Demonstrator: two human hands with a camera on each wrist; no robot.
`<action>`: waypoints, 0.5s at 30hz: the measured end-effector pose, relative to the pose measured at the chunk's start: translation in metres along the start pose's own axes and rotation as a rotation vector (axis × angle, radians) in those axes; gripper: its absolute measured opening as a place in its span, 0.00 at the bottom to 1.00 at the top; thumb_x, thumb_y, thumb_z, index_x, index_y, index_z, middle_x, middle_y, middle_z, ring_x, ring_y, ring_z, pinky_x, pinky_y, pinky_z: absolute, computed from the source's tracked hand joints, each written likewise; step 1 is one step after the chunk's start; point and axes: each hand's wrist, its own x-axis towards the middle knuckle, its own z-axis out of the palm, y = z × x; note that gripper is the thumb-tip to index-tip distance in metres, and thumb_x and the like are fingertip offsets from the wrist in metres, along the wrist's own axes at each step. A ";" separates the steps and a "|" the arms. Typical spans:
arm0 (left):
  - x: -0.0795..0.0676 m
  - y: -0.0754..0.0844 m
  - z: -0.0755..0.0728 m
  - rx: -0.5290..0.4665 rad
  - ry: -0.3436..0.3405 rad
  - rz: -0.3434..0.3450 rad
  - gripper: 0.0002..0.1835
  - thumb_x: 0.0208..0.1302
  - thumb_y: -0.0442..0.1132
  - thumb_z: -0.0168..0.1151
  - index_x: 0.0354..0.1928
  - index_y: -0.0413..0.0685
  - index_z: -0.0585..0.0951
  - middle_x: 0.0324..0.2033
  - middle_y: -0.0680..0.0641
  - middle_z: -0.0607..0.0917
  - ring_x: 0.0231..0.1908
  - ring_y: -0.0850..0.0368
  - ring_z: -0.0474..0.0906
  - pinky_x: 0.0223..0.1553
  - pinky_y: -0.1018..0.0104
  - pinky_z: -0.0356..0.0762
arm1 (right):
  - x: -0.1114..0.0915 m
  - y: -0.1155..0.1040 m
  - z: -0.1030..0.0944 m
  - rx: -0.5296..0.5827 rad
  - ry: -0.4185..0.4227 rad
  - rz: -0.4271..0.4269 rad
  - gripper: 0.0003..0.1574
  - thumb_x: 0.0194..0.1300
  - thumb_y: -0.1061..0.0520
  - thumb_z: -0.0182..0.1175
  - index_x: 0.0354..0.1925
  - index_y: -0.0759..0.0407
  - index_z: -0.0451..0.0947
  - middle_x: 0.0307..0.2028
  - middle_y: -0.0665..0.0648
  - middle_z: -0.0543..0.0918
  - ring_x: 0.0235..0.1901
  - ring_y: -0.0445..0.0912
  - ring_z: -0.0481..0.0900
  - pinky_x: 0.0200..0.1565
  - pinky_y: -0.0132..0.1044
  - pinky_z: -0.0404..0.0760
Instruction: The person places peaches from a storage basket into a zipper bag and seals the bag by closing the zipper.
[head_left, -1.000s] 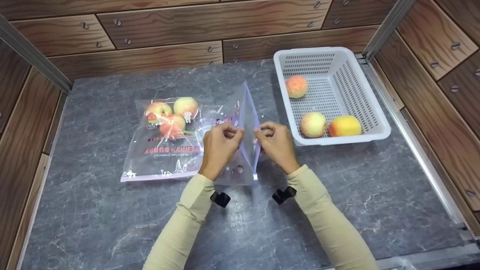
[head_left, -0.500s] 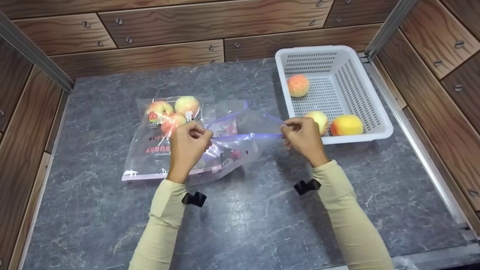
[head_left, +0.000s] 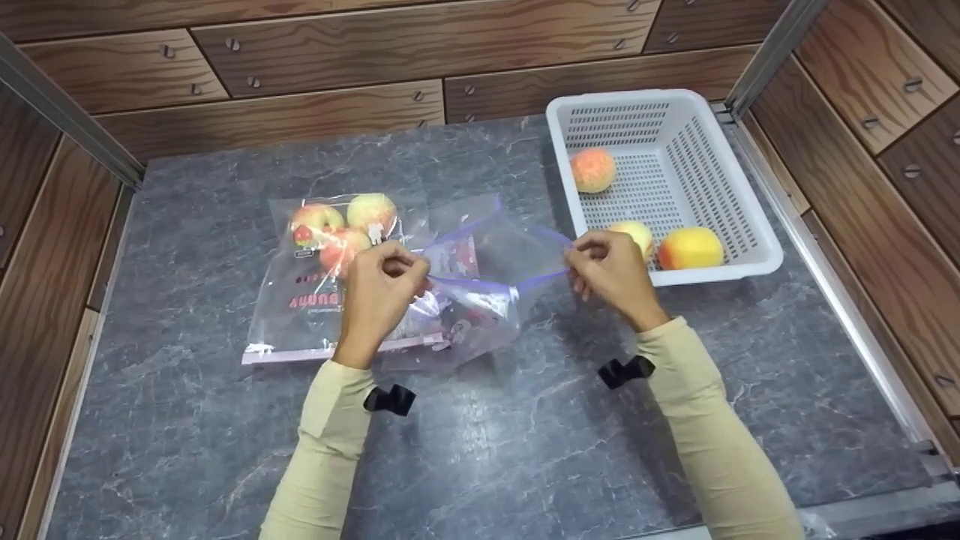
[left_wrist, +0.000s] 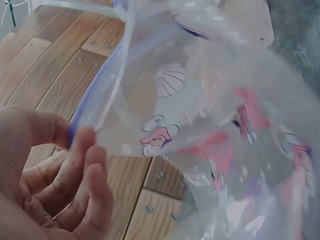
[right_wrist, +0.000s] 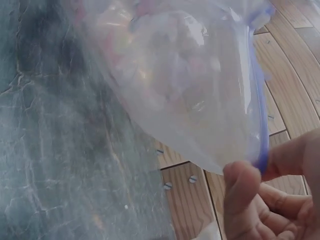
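Clear bag [head_left: 487, 334] with violet rim [head_left: 474, 285] and pink prints [left_wrist: 217, 150], white basket [head_left: 720, 275], yellow-and-red fruit [head_left: 691, 248], grey white-veined tabletop [head_left: 480, 457]

Pale fruit [head_left: 641, 238] partly out of sight behind right grip [head_left: 615, 277].

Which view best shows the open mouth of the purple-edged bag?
Head: from above, it shows the purple rim spread between left hand and right hand. Each wrist view catches only part of that rim, from the side.
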 end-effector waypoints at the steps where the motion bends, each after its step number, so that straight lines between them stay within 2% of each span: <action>1: 0.001 0.003 0.003 -0.025 -0.024 0.000 0.05 0.58 0.32 0.65 0.25 0.44 0.83 0.18 0.49 0.86 0.18 0.56 0.83 0.20 0.69 0.79 | 0.001 -0.002 0.000 -0.002 -0.023 -0.001 0.07 0.67 0.67 0.61 0.34 0.73 0.80 0.20 0.64 0.81 0.11 0.41 0.75 0.14 0.33 0.77; 4: 0.005 0.011 0.014 -0.070 -0.092 0.005 0.04 0.59 0.31 0.66 0.26 0.42 0.84 0.19 0.49 0.86 0.19 0.56 0.84 0.20 0.68 0.81 | 0.005 -0.010 0.001 -0.013 -0.092 0.007 0.06 0.67 0.66 0.60 0.34 0.71 0.78 0.20 0.62 0.81 0.12 0.40 0.75 0.15 0.32 0.77; 8: 0.009 0.016 0.028 -0.045 -0.129 0.040 0.06 0.60 0.31 0.65 0.25 0.43 0.83 0.17 0.51 0.86 0.18 0.57 0.83 0.18 0.69 0.79 | 0.008 -0.019 0.005 -0.057 -0.181 0.009 0.08 0.68 0.63 0.61 0.39 0.70 0.78 0.22 0.60 0.80 0.14 0.41 0.76 0.17 0.33 0.79; 12: 0.010 0.016 0.035 -0.030 -0.144 0.059 0.08 0.61 0.32 0.66 0.24 0.45 0.83 0.16 0.53 0.85 0.17 0.58 0.82 0.17 0.70 0.76 | 0.011 -0.031 0.002 -0.159 -0.265 0.000 0.20 0.72 0.51 0.62 0.48 0.68 0.78 0.24 0.59 0.81 0.16 0.43 0.77 0.20 0.37 0.81; 15: 0.010 0.016 0.037 -0.059 -0.162 0.070 0.08 0.62 0.33 0.66 0.24 0.44 0.83 0.16 0.53 0.85 0.18 0.58 0.82 0.18 0.70 0.77 | 0.018 -0.043 -0.008 -0.230 -0.259 -0.013 0.28 0.73 0.42 0.60 0.51 0.66 0.78 0.28 0.59 0.82 0.19 0.46 0.79 0.22 0.38 0.82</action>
